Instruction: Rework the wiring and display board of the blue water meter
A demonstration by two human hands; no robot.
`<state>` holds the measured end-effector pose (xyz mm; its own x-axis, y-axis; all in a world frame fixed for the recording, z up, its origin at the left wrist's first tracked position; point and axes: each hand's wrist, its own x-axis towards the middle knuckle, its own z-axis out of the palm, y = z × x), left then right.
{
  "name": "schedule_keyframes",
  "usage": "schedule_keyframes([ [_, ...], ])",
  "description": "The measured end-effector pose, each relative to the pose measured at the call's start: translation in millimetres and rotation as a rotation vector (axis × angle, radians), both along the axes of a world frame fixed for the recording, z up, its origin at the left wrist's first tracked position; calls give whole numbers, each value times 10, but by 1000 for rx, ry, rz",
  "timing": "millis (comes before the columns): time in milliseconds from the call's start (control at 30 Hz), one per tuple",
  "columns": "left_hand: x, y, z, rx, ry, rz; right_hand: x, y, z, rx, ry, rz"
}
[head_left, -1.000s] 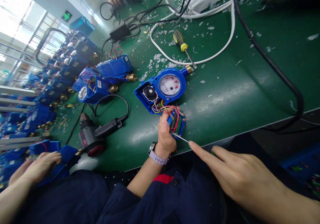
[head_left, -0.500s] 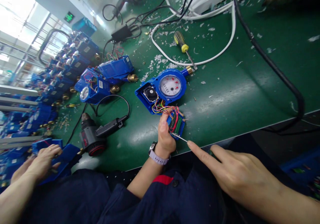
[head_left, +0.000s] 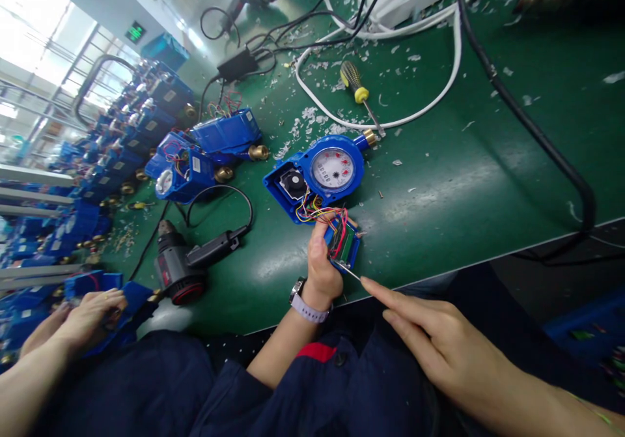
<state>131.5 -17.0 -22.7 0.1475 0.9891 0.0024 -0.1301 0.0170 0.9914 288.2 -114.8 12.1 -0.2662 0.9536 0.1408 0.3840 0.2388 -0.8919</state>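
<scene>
My left hand [head_left: 322,269], with a watch on its wrist, grips a small blue housing [head_left: 355,258] that carries a green circuit board [head_left: 347,247]. Red, yellow and dark wires run from the board to a blue water meter [head_left: 359,163], which lies on the bench with its round dial up and its side box uncovered. My right hand [head_left: 439,336] is closed around a screwdriver [head_left: 353,273]; only its thin metal shaft shows, the handle being hidden in the palm. The shaft's tip meets the lower edge of the blue housing.
Beyond the meter lies a yellow-black screwdriver [head_left: 355,83] by a white cable [head_left: 312,95]. A heat gun [head_left: 178,267] rests to the left, near more blue meters [head_left: 224,131]. A co-worker's hands [head_left: 81,323] work at far left. A thick black cable [head_left: 537,127] crosses the right side.
My right hand has turned and shifted slightly left, its fingers now closer together along the screwdriver. My left hand and the meter stay almost still. The co-worker's hand moved a little.
</scene>
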Motion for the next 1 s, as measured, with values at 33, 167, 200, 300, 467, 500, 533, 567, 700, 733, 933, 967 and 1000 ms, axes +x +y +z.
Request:
schedule_keyframes([
  [33, 2, 2, 1, -5, -1, 4, -17, -8, -23, 0, 16, -7],
  [167, -2, 9, 9, -9, -11, 25, -27, -31, -158, 151, -229, -3],
  [200, -6, 8, 9, -2, -18, 24, -22, -28, -177, 169, -274, 6],
  [300, -19, -3, -3, 20, -36, 4, -23, 10, -149, 19, -146, 61],
  [467, -7, -29, -19, -19, -45, 27, -116, 73, -43, -395, 213, 85],
  [500, 5, -31, -10, -38, -51, 38, -137, 79, -52, -380, 228, 73],
  [533, 20, -33, 3, -55, -62, 51, -155, 84, -73, -330, 226, 66],
  [567, 37, -33, 19, -68, -77, 65, -169, 87, -105, -257, 209, 63],
  [700, 101, -29, 78, -68, -130, 122, -192, 79, -280, 26, 38, 63],
  [733, 108, -28, 83, -64, -138, 134, -192, 72, -319, 75, -34, 58],
  [933, 60, -41, 41, -59, -161, 133, -92, 114, -250, 174, -227, 78],
  [967, 42, -45, 31, -52, -147, 116, -49, 147, -184, 96, -160, 111],
  [1000, 23, -49, 21, -42, -127, 94, -1, 186, -116, -7, -82, 149],
])
